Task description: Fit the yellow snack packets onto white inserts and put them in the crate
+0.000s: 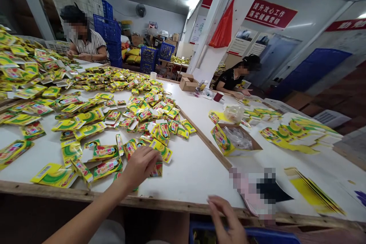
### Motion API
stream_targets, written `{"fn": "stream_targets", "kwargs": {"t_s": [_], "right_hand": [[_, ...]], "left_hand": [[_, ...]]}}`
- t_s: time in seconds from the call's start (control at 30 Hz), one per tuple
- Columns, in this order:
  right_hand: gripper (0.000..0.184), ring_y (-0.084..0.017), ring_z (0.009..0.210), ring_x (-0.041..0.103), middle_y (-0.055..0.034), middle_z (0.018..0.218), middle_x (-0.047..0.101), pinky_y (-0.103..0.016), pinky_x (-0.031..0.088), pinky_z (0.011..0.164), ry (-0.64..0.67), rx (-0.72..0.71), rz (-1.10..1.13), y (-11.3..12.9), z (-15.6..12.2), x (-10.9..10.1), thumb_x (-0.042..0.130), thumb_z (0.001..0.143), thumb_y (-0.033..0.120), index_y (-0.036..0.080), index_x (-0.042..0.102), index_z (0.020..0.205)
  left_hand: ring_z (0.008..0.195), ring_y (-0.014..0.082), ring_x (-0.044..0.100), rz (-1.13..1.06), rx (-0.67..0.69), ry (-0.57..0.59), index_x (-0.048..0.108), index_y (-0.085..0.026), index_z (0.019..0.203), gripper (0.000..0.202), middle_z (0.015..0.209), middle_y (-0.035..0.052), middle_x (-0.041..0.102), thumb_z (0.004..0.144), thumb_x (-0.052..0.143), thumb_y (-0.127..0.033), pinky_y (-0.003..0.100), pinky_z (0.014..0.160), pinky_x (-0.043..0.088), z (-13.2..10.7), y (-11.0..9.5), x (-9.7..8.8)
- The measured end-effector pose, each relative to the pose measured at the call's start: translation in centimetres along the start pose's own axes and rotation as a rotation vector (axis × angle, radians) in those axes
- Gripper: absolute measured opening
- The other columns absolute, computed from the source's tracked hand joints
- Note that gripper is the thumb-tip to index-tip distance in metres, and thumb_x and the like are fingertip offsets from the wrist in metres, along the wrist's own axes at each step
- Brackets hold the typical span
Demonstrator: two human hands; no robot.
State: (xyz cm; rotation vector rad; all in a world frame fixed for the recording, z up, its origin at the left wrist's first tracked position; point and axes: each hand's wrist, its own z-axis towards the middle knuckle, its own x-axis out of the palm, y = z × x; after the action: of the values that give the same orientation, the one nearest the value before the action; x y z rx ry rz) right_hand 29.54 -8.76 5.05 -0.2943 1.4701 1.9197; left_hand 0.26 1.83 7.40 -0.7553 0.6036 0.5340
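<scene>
My left hand (143, 164) reaches over the near side of a heap of small printed yellow-green boxes (94, 122). Its fingers curl down around one small box (158, 169), part of which shows beyond the fingertips. My right hand (227, 223) is at the table's front edge, thumb and fingers apart, with nothing seen between them. Beneath it is a blue crate (271, 232) with dark yellowish items inside, partly hidden by the hand.
A wooden strip (206, 139) divides the white table. Right of it are an open display carton (243, 137) holding clear plastic, flat yellow cartons (300, 133) and a blurred pink item (246, 190). Two people (88, 45) work across the table. A brown carton (188, 82) stands farther back.
</scene>
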Motion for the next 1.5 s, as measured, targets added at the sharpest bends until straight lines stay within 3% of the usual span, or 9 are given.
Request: {"fn": "stream_targets", "kwargs": {"t_s": [0.1, 0.17, 0.3, 0.4, 0.63, 0.73, 0.87, 1.13, 1.5], "right_hand": [[0.026, -0.024, 0.101, 0.063, -0.0092, 0.111, 0.067, -0.033, 0.052, 0.086, 0.082, -0.057, 0.26, 2.8, 0.8, 6.9, 0.061, 0.082, 0.037, 0.021, 0.064, 0.102], [0.023, -0.022, 0.098, 0.064, -0.0078, 0.105, 0.067, -0.033, 0.052, 0.084, 0.15, -0.045, 0.416, 3.8, 1.3, 10.3, 0.06, 0.084, 0.032, 0.021, 0.059, 0.104], [0.023, -0.018, 0.082, 0.066, -0.0036, 0.092, 0.068, -0.029, 0.054, 0.073, 0.145, 0.084, 0.616, 3.2, 1.8, 13.1, 0.059, 0.086, 0.03, 0.023, 0.047, 0.104], [0.029, -0.019, 0.082, 0.067, -0.0045, 0.094, 0.069, -0.03, 0.054, 0.074, 0.153, 0.134, 0.688, 2.1, 1.8, 13.1, 0.062, 0.084, 0.031, 0.023, 0.045, 0.107], [0.02, -0.021, 0.089, 0.065, -0.0059, 0.092, 0.07, -0.03, 0.051, 0.08, 0.246, 0.033, 0.531, 1.8, 3.1, 11.9, 0.055, 0.088, 0.035, 0.02, 0.067, 0.092], [0.02, -0.022, 0.09, 0.064, -0.0066, 0.092, 0.069, -0.03, 0.05, 0.082, 0.229, -0.009, 0.51, 1.9, 4.0, 11.8, 0.058, 0.087, 0.035, 0.019, 0.069, 0.085], [0.023, -0.02, 0.084, 0.066, -0.0053, 0.088, 0.069, -0.029, 0.052, 0.076, 0.149, 0.045, 0.585, 1.8, 4.2, 12.3, 0.062, 0.084, 0.036, 0.02, 0.064, 0.1], [0.016, -0.021, 0.099, 0.062, -0.0064, 0.102, 0.068, -0.029, 0.05, 0.082, 0.255, -0.065, 0.469, 2.8, 3.2, 11.4, 0.06, 0.085, 0.028, 0.022, 0.07, 0.096], [0.021, -0.019, 0.069, 0.062, -0.0041, 0.074, 0.069, -0.026, 0.05, 0.065, 0.241, 0.051, 0.428, 3.8, 4.8, 11.7, 0.06, 0.083, 0.036, 0.016, 0.067, 0.083]], "left_hand": [[0.079, 0.0189, 0.063, -0.173, 0.043, 0.166, 0.067, -0.02, 0.09, 0.022, 0.081, 0.0065, 0.067, 0.093, 0.045, -0.017, 0.028, 0.071, 0.049, 1.0, -2.1, 0.5], [0.079, 0.0183, 0.063, -0.28, 0.017, 0.213, 0.066, -0.02, 0.088, 0.021, 0.081, 0.0053, 0.066, 0.092, 0.046, -0.017, 0.027, 0.071, 0.048, 0.6, -2.5, 1.8], [0.085, 0.018, 0.063, -0.549, -0.28, 0.001, 0.055, -0.021, 0.109, 0.021, 0.097, 0.0054, 0.064, 0.088, 0.053, -0.02, 0.03, 0.077, 0.05, -1.6, -1.5, 4.7], [0.083, 0.0169, 0.063, -0.715, -0.401, 0.001, 0.049, -0.021, 0.114, 0.031, 0.103, 0.0058, 0.061, 0.084, 0.059, -0.02, 0.03, 0.077, 0.051, -3.4, -1.1, 5.9], [0.083, 0.0196, 0.064, -0.688, -0.415, 0.15, 0.067, -0.019, 0.099, 0.017, 0.092, 0.0058, 0.069, 0.085, 0.057, -0.018, 0.031, 0.077, 0.051, -3.7, -1.6, 5.6], [0.096, 0.0225, 0.063, -0.652, -0.368, 0.125, 0.068, -0.02, 0.099, 0.018, 0.101, 0.0077, 0.069, 0.085, 0.057, -0.017, 0.035, 0.087, 0.05, -3.5, -1.4, 5.8], [0.112, 0.0231, 0.058, -0.696, -0.357, -0.008, 0.058, -0.021, 0.116, 0.029, 0.118, 0.0089, 0.063, 0.088, 0.052, -0.017, 0.039, 0.098, 0.046, -4.0, -1.4, 6.7], [0.099, 0.0216, 0.063, -0.622, -0.37, -0.003, 0.064, -0.02, 0.097, 0.014, 0.101, 0.0072, 0.068, 0.088, 0.055, -0.025, 0.034, 0.089, 0.048, -4.1, -2.3, 5.8], [0.076, 0.0189, 0.064, -0.649, -0.598, -0.05, 0.065, -0.017, 0.087, 0.013, 0.08, 0.0037, 0.069, 0.085, 0.056, -0.025, 0.028, 0.071, 0.049, -2.5, -2.9, 6.1]]}}
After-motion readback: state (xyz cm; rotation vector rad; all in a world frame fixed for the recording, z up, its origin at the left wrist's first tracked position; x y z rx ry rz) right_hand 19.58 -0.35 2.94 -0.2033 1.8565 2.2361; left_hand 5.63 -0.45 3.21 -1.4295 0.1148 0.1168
